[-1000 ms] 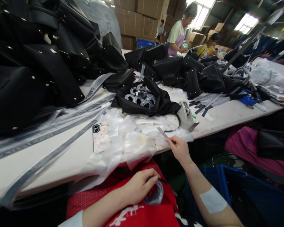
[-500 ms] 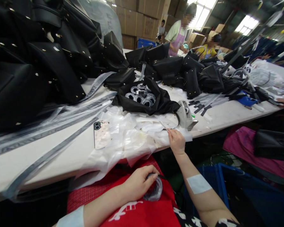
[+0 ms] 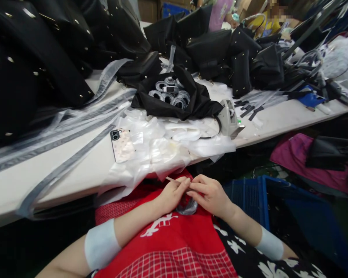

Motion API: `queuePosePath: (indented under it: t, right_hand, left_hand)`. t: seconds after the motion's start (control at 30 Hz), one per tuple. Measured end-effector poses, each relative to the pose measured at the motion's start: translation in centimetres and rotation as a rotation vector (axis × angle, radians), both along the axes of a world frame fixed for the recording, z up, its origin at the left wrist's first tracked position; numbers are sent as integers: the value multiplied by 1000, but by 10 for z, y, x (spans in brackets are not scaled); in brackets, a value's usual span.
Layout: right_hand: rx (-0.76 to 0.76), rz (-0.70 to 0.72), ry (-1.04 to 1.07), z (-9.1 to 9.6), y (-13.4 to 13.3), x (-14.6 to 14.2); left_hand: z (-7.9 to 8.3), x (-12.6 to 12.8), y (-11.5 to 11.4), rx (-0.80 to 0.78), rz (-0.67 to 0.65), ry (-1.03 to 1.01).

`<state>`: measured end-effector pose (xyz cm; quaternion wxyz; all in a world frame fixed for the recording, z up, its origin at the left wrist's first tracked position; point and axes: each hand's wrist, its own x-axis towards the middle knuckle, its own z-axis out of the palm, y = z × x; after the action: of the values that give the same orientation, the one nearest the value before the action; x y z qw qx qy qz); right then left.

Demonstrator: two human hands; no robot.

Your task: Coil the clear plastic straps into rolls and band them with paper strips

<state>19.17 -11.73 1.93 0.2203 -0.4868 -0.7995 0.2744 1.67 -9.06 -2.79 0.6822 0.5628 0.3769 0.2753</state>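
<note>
Over my lap, my left hand (image 3: 174, 194) is closed on a coiled strap (image 3: 188, 208) in clear, greyish plastic. My right hand (image 3: 211, 194) meets it from the right, thumb and fingers pinched at the top of the coil. A thin pale strip (image 3: 171, 179) sticks out to the left past my left fingertips; the rest of it is hidden between the fingers. On the table ahead, a black cloth bag (image 3: 203, 96) lies open with several similar coils (image 3: 179, 101) inside. A grey tape dispenser (image 3: 228, 117) stands to its right.
White plastic bags (image 3: 159, 150) spread along the table edge, with a phone (image 3: 123, 146) on them. Long plastic-covered straps (image 3: 60, 156) run left. Black handbags (image 3: 211, 50) are piled behind. A blue crate (image 3: 263, 200) stands low at right. Co-workers are at the far side.
My right hand has come back from near the tape dispenser to my left hand, bringing a thin strip to the coil. The view has tilted downward.
</note>
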Motion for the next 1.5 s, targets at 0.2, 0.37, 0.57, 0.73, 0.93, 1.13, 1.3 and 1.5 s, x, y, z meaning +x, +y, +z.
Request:
queuePosePath:
  t: [0.2, 0.37, 0.57, 0.73, 0.93, 1.13, 1.3, 1.5]
  right_hand:
    - [-385, -176, 267, -7, -13, 21]
    - [-860, -255, 746, -20, -23, 32]
    - [-1038, -255, 1052, -19, -26, 27]
    - [-1035, -307, 1018, -20, -25, 24]
    - [-1091, -369, 1035, -24, -22, 23]
    - [-1119, -371, 996, -26, -23, 25]
    - [-1138, -379, 970, -26, -23, 28]
    - [-1123, -406, 896, -22, -21, 26]
  left_hand:
    - [-6, -3, -6, -228, 27, -76]
    - [-10, -2, -8, -266, 38, -67]
    - [-13, -2, -10, -254, 29, -78]
    - [-17, -3, -11, -248, 27, -98]
    - [-18, -4, -13, -215, 9, -85]
    - [-19, -6, -13, -178, 6, -70]
    - [-20, -5, -14, -173, 4, -63]
    - [-14, -2, -17, -185, -1, -58]
